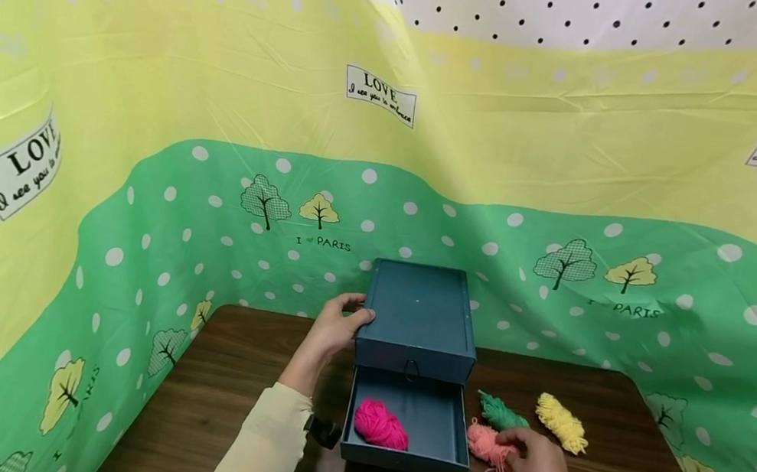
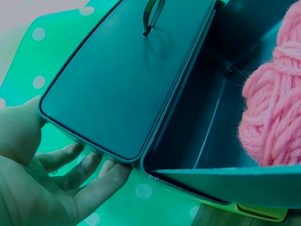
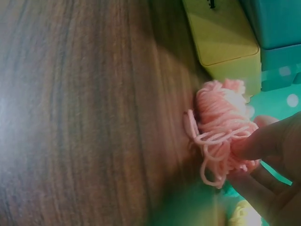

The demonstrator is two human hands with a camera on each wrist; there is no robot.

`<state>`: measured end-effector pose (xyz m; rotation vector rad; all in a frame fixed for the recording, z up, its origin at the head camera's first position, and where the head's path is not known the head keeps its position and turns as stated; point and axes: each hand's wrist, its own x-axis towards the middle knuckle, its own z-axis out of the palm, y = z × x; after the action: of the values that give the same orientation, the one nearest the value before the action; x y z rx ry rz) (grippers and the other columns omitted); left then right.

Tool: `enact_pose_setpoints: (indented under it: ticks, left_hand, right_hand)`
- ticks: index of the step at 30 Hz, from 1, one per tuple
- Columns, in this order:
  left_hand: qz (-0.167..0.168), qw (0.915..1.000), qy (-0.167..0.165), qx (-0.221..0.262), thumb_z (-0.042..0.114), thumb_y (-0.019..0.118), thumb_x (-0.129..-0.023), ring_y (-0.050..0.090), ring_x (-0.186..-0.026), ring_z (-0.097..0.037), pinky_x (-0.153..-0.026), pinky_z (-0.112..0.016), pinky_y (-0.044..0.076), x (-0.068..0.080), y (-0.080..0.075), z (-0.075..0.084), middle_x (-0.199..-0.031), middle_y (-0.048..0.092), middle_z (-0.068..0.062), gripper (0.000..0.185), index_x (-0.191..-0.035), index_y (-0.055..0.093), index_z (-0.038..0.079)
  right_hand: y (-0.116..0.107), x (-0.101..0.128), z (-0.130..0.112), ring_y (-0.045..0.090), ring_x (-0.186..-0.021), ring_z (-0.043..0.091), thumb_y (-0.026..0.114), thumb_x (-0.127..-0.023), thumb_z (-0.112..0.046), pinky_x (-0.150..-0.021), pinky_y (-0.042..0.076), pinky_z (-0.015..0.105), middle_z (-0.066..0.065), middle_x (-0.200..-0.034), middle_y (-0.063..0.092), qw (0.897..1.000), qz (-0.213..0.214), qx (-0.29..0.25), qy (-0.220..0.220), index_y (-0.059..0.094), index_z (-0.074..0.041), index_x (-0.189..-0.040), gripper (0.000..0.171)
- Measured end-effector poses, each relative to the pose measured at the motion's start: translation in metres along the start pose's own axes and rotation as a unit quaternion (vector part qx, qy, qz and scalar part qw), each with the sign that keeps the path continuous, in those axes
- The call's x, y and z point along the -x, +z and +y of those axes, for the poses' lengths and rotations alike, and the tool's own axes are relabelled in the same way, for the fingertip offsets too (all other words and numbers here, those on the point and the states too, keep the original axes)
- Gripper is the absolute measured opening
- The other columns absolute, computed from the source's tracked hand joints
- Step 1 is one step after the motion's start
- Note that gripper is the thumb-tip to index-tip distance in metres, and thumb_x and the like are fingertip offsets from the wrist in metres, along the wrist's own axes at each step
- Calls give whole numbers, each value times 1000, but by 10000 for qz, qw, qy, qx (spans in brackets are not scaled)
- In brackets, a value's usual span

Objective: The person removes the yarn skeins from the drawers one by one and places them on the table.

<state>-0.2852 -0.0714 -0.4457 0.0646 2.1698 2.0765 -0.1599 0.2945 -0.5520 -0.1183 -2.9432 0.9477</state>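
Note:
A dark blue two-tier drawer box [image 1: 421, 310] stands on the table, its lower drawer [image 1: 438, 419] pulled out. Inside that drawer, toward the left, lies a bright pink yarn bundle [image 1: 381, 424], also large in the left wrist view. My left hand [image 1: 341, 324] touches the box's left side, thumb at the top edge; in the left wrist view its fingers [image 2: 101, 188] reach along the side, tips against it. Right of the drawer, my right hand [image 1: 537, 468] pinches a salmon-pink yarn bundle [image 3: 221, 113] between thumb and fingers. Loose loops hang from this bundle.
Behind the salmon bundle lies a green yarn bundle [image 1: 500, 412], with a yellow yarn bundle [image 1: 561, 423] farther right. The dark wooden table [image 1: 225, 374] ends against a patterned green and yellow curtain [image 1: 167, 206] at the back and sides.

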Motion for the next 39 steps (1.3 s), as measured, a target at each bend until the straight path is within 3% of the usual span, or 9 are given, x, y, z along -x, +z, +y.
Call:
enact_pose_setpoints:
  ticks: [12,21,26,32,39]
  left_hand:
    - [-11,10000,-27,-27,23,69,-98,69,-85,-22,-74,-38,61,0,0,1,-132,49,-19,57,-149,50,6]
    - [-23,10000,0,56,21,69,-98,68,-84,-22,-72,-39,61,-2,-1,-1,-130,49,-19,56,-149,50,5]
    - [-24,10000,40,61,21,69,-98,67,-83,-21,-72,-37,61,-3,-1,-3,-130,49,-19,56,-148,51,5]
    - [2,10000,58,15,21,70,-98,67,-82,-21,-72,-37,61,-2,-1,-4,-129,50,-19,56,-148,51,4]
    - [-1,10000,60,-9,21,69,-98,68,-83,-21,-73,-37,61,-2,-1,-1,-129,50,-19,56,-148,51,4]
  right_hand:
    - [4,-2,10,50,-71,15,73,-76,9,-61,39,28,7,-105,76,9998,-160,87,-35,79,-16,-99,34]
    - [-4,1,9,66,-91,19,80,-75,6,-70,52,34,6,-109,73,9989,-331,199,-257,78,-21,-97,35]
    - [-13,3,3,68,-91,20,84,-76,4,-72,57,36,3,-106,71,9980,-374,130,-499,78,-20,-100,35]
    - [-27,6,-9,71,-91,22,85,-81,-5,-72,60,31,5,-112,70,9966,-448,-196,-666,76,-15,-109,30]
    - [-39,13,-33,66,-80,5,86,-82,-13,-64,54,23,3,-109,72,9949,-22,-195,-987,78,-20,-106,27]
